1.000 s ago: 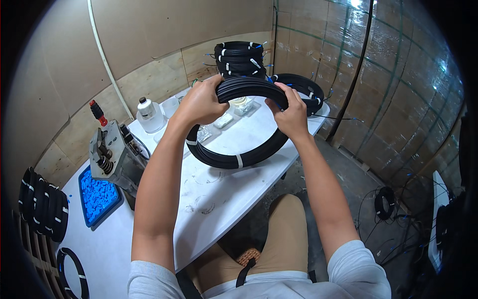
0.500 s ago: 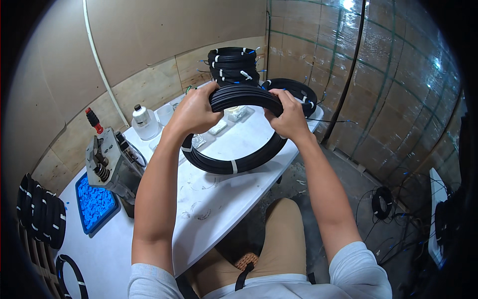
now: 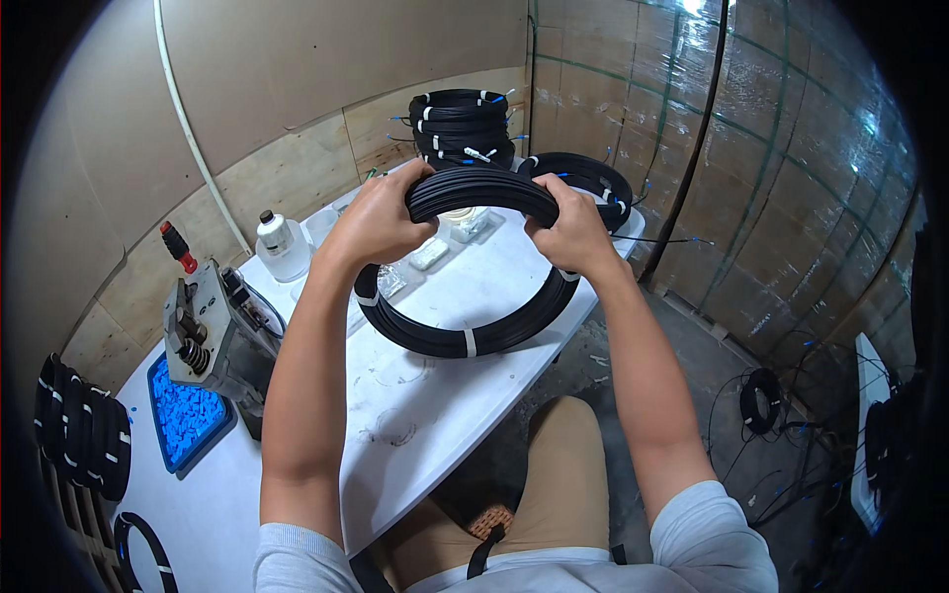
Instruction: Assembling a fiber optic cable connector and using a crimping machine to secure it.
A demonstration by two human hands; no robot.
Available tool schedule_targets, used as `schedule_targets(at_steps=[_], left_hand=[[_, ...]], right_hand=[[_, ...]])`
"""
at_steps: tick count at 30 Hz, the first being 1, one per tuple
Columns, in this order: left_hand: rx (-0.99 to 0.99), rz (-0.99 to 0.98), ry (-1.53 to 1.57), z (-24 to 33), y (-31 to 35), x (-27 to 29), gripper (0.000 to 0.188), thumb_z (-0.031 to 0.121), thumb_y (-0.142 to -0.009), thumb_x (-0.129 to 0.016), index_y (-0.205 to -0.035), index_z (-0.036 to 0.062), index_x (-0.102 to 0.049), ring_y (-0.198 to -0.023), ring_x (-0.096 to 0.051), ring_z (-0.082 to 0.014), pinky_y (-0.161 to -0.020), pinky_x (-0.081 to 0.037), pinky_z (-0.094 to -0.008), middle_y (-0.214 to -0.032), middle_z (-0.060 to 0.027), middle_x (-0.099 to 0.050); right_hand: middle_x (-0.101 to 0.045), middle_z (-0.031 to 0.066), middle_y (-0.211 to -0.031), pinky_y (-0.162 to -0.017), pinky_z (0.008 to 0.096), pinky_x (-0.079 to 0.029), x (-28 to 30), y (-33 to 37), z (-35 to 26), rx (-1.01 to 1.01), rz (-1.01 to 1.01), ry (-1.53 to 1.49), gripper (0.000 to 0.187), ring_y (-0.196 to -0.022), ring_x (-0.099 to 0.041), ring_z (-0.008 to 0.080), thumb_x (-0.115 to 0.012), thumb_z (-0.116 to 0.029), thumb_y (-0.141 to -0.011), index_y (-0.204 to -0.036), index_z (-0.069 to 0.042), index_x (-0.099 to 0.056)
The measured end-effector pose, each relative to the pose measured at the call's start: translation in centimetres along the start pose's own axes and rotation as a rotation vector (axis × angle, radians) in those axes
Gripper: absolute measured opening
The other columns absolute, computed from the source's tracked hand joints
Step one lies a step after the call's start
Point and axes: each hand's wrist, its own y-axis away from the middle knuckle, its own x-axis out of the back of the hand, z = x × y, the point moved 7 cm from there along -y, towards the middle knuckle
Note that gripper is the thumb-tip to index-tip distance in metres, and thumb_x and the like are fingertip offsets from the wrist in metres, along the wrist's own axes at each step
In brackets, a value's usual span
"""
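Coil of black cable (image 3: 484, 190) is held tilted above the worktop (image 3: 420, 455); we cannot tell whether its lower rim touches the surface. Our left hand (image 3: 381, 217) and right hand (image 3: 573, 225) are both curled firmly around its raised far side, well apart, thumbs toward the ring's opening. To keep the turns aligned, we should apply equal pressure on both sides and avoid twisting. We should grip bare cable rather than the white bands (image 3: 471, 343), and maintain clearance from the coil stack (image 3: 463, 127) behind.
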Motion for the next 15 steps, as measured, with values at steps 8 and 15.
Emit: schedule_targets(at_steps=[8, 15], left_hand=[[-0.010, 0.159, -0.250, 1.5, 0.3, -0.4, 0.039, 0.007, -0.076, -0.067, -0.114, 0.0055, -0.057, -0.087, -0.065, -0.0463, -0.079, -0.051, -0.0530, -0.086, -0.0244, -0.068], [0.029, 0.040, -0.221, 2.1, 0.1, -0.2, 0.032, 0.003, -0.076, -0.062, -0.108, 0.0031, -0.058, -0.091, -0.063, -0.0451, -0.080, -0.048, -0.0500, -0.091, -0.0244, -0.068]], right_hand=[[-0.071, 0.0208, -0.091, -0.076, 0.0412, -0.055, -0.2, 0.1, -0.7, 0.040, -0.011, 0.045, 0.038, -0.085, -0.070, 0.0376, -0.068, -0.003, -0.073, -0.110, -0.002, -0.062], [-0.072, 0.0153, -0.085, -0.070, 0.0345, -0.053, 0.4, 0.1, -0.8, 0.013, -0.012, 0.041, 0.033, -0.074, -0.071, 0.0264, -0.069, -0.004, -0.073, -0.106, -0.003, -0.064]])
